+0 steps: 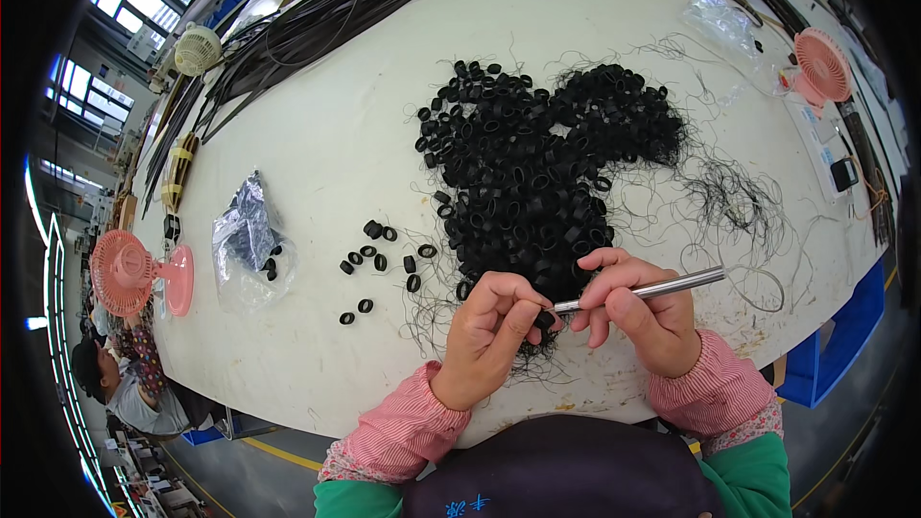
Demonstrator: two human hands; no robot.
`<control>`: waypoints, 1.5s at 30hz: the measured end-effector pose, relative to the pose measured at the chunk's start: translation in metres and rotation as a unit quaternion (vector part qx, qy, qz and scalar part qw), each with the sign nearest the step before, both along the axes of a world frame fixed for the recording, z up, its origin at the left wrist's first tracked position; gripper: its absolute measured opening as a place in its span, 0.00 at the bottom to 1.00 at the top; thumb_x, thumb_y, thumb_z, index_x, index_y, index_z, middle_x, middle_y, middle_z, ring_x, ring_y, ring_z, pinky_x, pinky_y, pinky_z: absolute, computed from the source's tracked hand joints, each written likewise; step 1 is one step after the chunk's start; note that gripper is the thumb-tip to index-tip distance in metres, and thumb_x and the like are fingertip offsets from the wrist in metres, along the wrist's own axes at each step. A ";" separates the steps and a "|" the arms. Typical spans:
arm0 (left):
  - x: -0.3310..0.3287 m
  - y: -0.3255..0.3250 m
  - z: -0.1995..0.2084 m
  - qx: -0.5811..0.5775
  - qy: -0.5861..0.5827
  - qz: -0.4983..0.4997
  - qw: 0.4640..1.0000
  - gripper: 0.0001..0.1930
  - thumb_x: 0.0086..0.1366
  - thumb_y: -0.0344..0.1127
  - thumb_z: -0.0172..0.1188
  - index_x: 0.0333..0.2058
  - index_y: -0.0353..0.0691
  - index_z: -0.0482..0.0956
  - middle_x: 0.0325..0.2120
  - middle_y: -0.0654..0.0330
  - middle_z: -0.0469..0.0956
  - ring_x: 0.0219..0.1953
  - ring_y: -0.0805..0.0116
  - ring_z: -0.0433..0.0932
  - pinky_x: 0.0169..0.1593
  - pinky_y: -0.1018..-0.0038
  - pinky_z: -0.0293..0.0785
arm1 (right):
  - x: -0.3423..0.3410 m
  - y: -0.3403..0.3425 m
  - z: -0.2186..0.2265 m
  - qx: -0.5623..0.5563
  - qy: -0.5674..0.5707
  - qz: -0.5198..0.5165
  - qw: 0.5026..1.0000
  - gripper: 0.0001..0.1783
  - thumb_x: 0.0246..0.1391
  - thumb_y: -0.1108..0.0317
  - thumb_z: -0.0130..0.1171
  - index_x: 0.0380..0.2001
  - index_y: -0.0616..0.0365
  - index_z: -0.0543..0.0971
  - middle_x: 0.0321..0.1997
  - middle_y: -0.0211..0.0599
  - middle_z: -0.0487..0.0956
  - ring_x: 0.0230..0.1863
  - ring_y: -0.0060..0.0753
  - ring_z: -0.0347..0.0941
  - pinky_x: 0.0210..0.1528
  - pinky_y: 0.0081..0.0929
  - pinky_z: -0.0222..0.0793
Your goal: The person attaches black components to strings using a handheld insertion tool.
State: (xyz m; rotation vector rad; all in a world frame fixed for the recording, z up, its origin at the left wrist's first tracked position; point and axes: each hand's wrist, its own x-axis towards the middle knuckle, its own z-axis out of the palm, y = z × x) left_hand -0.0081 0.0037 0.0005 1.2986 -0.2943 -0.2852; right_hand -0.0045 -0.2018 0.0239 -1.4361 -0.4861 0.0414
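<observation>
Between the thumb and fingers of my left hand (491,331) is a small black ring (545,320), partly hidden by the fingertips. My right hand (645,315) grips a slim silver metal rod (676,285), which slants up to the right. The rod's left tip meets the black ring or lies right beside it; I cannot tell which. Just beyond both hands spreads a large heap of black rings (528,192). Loose black threads (537,357) lie below the hands. Left of the heap, several single rings (381,261) are scattered on the white table (326,144).
A clear plastic bag (247,245) with a few rings lies on the left, near a pink fan (129,273). Another pink fan (822,65) stands at the far right. Long black strips (307,29) cover the far left edge. Thread tangles (734,197) lie right of the heap. A person (144,393) sits at left.
</observation>
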 end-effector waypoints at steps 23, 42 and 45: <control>-0.004 -0.005 0.000 -0.005 -0.044 0.008 0.999 0.07 0.70 0.28 0.48 0.45 0.35 0.65 0.41 0.50 0.77 0.34 0.71 0.79 0.38 0.78 0.75 | -0.001 0.011 -0.005 -0.097 -0.030 -0.129 0.986 0.18 0.47 0.80 0.64 0.43 0.60 0.73 0.37 0.35 0.76 0.37 0.21 0.74 0.42 0.18 0.72; -0.006 -0.003 0.004 0.013 0.022 0.062 0.998 0.06 0.63 0.23 0.60 0.39 0.33 0.75 0.25 0.64 0.78 0.25 0.84 0.74 0.27 0.88 0.67 | -0.005 0.012 -0.006 0.031 0.099 -0.013 0.994 0.17 0.56 0.78 0.58 0.49 0.60 0.71 0.42 0.35 0.78 0.45 0.21 0.74 0.48 0.21 0.71; -0.004 -0.002 0.004 0.021 0.022 0.063 0.998 0.06 0.64 0.25 0.59 0.39 0.33 0.75 0.25 0.64 0.78 0.25 0.83 0.73 0.27 0.87 0.67 | -0.005 0.012 -0.001 0.011 0.093 -0.031 0.995 0.14 0.58 0.76 0.55 0.48 0.61 0.71 0.41 0.37 0.79 0.44 0.22 0.75 0.50 0.23 0.70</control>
